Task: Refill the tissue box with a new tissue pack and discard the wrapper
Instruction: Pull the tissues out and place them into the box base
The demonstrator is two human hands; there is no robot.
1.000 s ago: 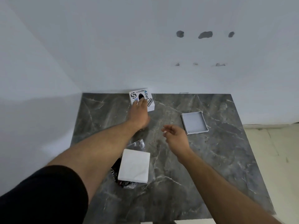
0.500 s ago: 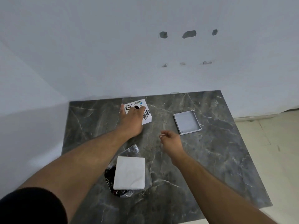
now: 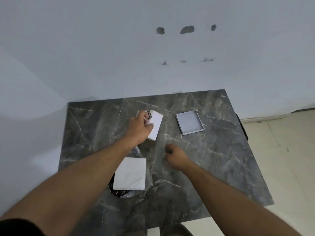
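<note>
My left hand (image 3: 139,126) grips the white tissue box (image 3: 156,124) near the middle of the dark marble table (image 3: 221,159); the box is tipped so a plain white side faces up and only a strip of its printed stickers shows. The box's grey lid (image 3: 190,122) lies apart to the right, hollow side up. A white stack of tissues (image 3: 130,173) lies nearer me on its clear and black plastic wrapper (image 3: 121,193). My right hand (image 3: 175,156) hovers over the table with fingers curled and nothing in it.
The table stands in a corner, white walls (image 3: 102,48) behind and to the left. Several holes mark the back wall. Pale floor tiles (image 3: 281,159) run along the table's right edge. A dark object (image 3: 175,230) sits below the near edge.
My left hand has closed on the tissue box, pulled it toward me and tipped it over. My right hand has drawn back slightly and curled its fingers.
</note>
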